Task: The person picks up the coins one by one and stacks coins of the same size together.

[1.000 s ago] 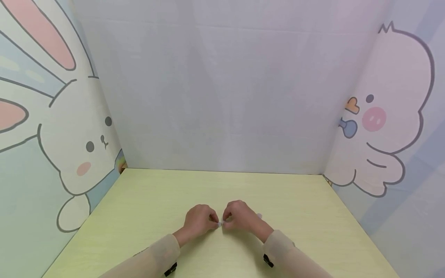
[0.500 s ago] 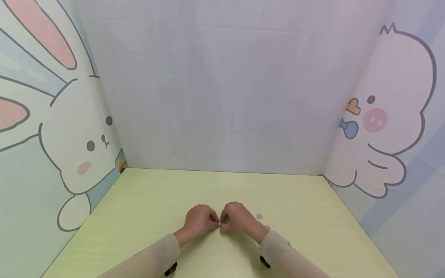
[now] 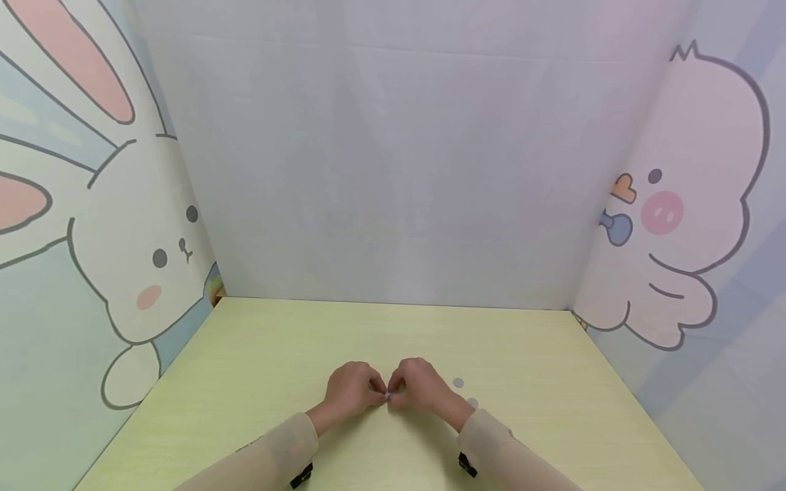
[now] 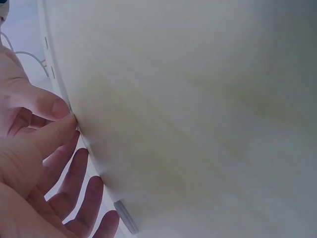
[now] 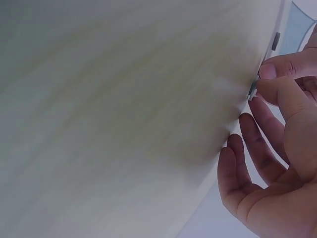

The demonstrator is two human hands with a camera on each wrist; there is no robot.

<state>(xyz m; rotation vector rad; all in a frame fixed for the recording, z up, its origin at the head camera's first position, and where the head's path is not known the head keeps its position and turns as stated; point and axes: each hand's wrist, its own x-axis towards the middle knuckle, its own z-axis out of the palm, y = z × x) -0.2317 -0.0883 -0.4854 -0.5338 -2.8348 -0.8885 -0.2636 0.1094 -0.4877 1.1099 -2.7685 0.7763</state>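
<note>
Mid-table in the head view, my left hand [image 3: 353, 386] and right hand [image 3: 420, 384] meet thumb to thumb. Both pinch low over the tabletop at a small silver-grey coin [image 5: 252, 92], its edge showing between the fingertips in the right wrist view. Most of it is hidden by the fingers, and I cannot tell whether each hand has its own coin. Two more coins lie flat to the right, one farther back [image 3: 458, 382] and one nearer the right wrist [image 3: 473, 403]. By the left fingers stands a short stack of coins [image 4: 126, 217], hidden in the head view.
The pale yellow tabletop [image 3: 295, 334] runs back to a plain grey-white cloth wall [image 3: 393, 170]. Printed side cloths stand at either edge, a rabbit [image 3: 123, 239] on the left and a chick [image 3: 694, 170] on the right.
My right hand has shifted slightly left until its fingertips meet the left hand's, uncovering the two coins beside its wrist. The left hand stays in place.
</note>
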